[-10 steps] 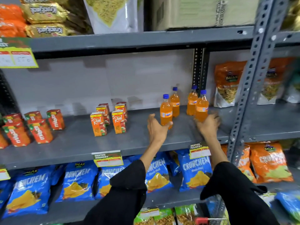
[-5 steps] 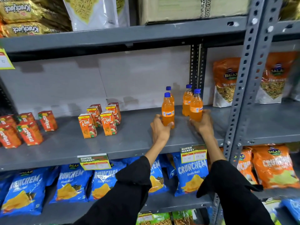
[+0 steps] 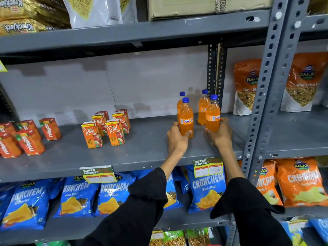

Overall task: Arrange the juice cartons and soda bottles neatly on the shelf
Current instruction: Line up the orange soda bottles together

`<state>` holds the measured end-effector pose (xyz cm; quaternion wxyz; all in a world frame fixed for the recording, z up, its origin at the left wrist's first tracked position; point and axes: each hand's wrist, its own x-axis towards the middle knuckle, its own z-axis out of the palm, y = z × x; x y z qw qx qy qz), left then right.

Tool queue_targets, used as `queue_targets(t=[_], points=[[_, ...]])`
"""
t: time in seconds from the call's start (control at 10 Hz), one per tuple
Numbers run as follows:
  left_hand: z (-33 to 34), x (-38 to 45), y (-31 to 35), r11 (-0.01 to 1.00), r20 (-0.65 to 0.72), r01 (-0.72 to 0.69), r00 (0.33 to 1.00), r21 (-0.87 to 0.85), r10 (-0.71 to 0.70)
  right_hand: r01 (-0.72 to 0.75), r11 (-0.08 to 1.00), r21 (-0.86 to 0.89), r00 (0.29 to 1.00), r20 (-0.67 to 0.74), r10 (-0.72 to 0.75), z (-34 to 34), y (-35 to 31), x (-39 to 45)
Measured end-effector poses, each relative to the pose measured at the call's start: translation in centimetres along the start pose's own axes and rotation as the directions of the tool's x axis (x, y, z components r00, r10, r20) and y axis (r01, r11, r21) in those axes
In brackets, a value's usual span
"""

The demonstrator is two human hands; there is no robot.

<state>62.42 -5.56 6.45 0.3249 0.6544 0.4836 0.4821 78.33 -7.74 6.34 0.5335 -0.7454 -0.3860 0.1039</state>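
Several orange soda bottles with blue caps stand on the grey middle shelf (image 3: 142, 153), right of centre. My left hand (image 3: 176, 139) grips the base of the front left bottle (image 3: 186, 118). The front right bottle (image 3: 212, 114) is held low down by my right hand (image 3: 220, 134). Two more bottles (image 3: 203, 107) stand just behind them. A block of orange "Real" juice cartons (image 3: 106, 128) stands upright mid-shelf. Red "Maaza" cartons (image 3: 30, 139) are grouped at the shelf's left end.
A perforated grey upright (image 3: 262, 96) borders the bottles on the right, with orange snack bags (image 3: 246, 86) beyond it. Blue chip bags (image 3: 76, 196) fill the shelf below. Price tags (image 3: 207, 167) hang on the shelf edge. Bare shelf lies between cartons and bottles.
Both hands have gone from hovering by the front bottles to closing round their bases. The front bottles now stand nearer the back pair.
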Motion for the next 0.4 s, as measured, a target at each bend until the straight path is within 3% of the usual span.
queue_targets(t=[0.2, 0.4], points=[[-0.3, 0.2, -0.2, 1.000, 0.040, -0.005, 0.999, 0.001, 0.005, 0.022, 1.000, 0.005, 1.000, -0.022, -0.022, -0.2, -0.1, -1.3], [-4.5, -2.8, -0.5, 0.991, 0.142, -0.128, 0.982, 0.043, 0.121, 0.202, 0.977, -0.066, 0.958, -0.195, -0.211, 0.1, -1.4, -8.4]])
